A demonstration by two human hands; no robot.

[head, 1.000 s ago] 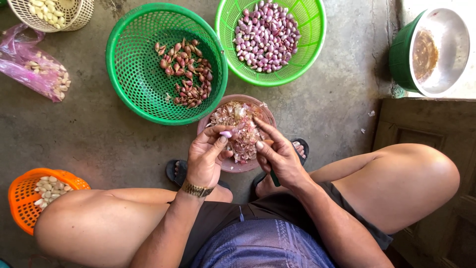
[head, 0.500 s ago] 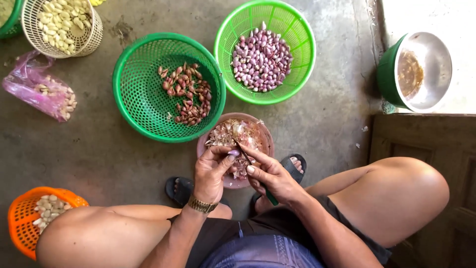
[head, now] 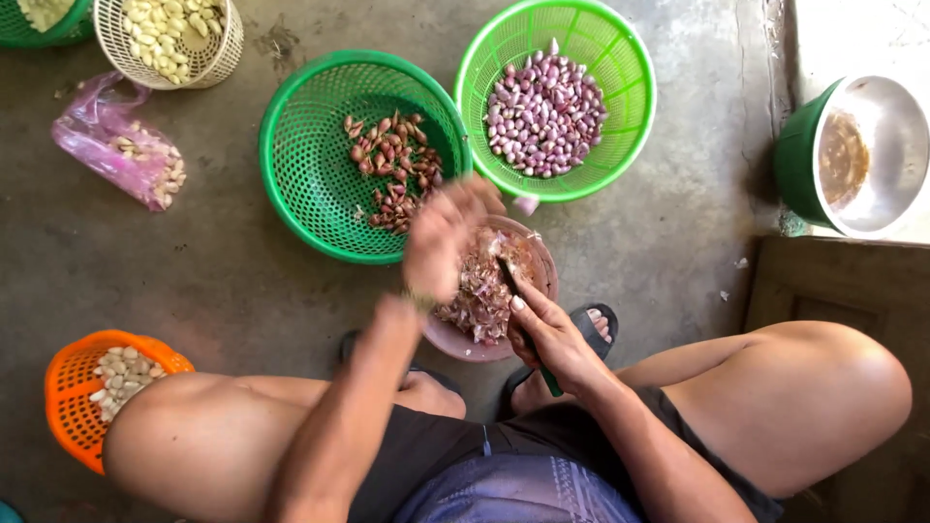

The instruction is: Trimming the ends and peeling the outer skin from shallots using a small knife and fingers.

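Left hand [head: 441, 237]: raised over the near rim of the left green basket [head: 300, 174], blurred; fingers loosely curled. Whether it holds anything cannot be told.

Right hand [head: 552, 334]: closed around a small knife [head: 528, 324], green handle end showing below the palm, blade lying over the brown bowl [head: 455, 341].

Brown bowl: on the concrete floor [head: 194, 281] between the person's knees, filled with papery shallot skins [head: 480, 291].

Left green basket: just beyond the bowl, holding a small heap of unpeeled shallots [head: 392, 169] on its right side.

Right green basket [head: 630, 107]: touching the left one, toward the far edge of the floor, holding peeled purple shallots [head: 544, 121]. One peeled shallot [head: 526, 204] sits between its near rim and the bowl.

White basket [head: 218, 53]: far left corner, filled with peeled garlic cloves [head: 170, 29].

Pink plastic bag [head: 107, 145]: left of the green baskets, a few cloves inside.

Orange basket [head: 68, 387]: near left edge, beside the left knee, with garlic cloves.

Metal bowl [head: 886, 145]: far right, seated in a green container [head: 799, 160], brownish contents.

Sandals [head: 596, 320]: under the feet, below the brown bowl.
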